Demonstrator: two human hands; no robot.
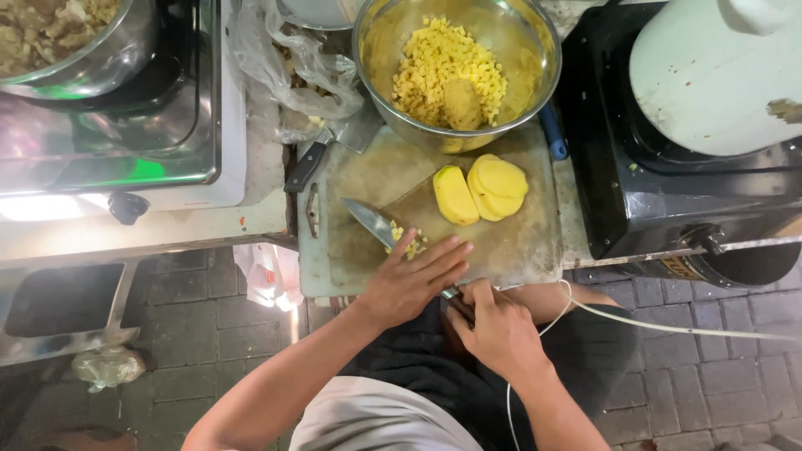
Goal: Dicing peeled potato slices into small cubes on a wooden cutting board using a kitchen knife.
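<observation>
Right hand (499, 331) grips knife (373, 222) handle; left hand (411, 280) lies flat, fingers spread over diced potato (404, 239).

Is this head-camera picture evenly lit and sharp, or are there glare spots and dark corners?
Head view: uneven. Blown-out white glare on the steel counter edge at left; green reflection on the stove top; the brick floor is dim. The cutting board, knife and both hands are sharp; straight edges bow near the frame's borders.

One camera sits on the person's head, looking straight down, close above the worn grey cutting board (518, 242)
</observation>
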